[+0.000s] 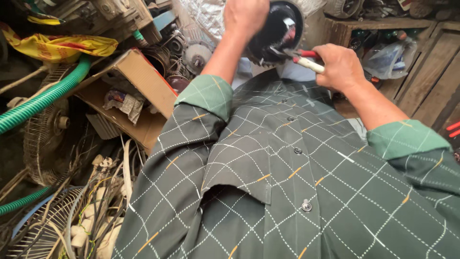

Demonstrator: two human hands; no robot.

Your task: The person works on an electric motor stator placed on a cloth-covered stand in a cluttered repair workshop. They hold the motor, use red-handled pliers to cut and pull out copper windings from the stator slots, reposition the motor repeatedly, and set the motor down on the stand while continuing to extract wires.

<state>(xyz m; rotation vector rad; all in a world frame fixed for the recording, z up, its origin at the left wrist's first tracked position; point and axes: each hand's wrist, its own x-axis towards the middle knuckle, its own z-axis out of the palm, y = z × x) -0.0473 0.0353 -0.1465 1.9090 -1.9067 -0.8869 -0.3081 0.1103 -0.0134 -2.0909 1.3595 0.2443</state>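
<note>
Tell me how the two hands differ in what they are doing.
The left hand is raised higher and grips the round black housing from above; the right hand sits lower, to the side. The left hand's fingers wrap the housing, while the right hand squeezes red-and-white-handled pliers whose tip meets the housing's lower edge. Both come out of rolled green checked sleeves.

Two hands [287, 43]; one black motor housing [275, 31]; one pliers [304, 57]; one cardboard box [139, 91]; two green hoses [43, 98].

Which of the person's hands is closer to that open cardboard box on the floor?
Left. The left hand grips the round black motor part, up and to the right of the cardboard box. The right hand, holding red-handled pliers, is farther right still.
</note>
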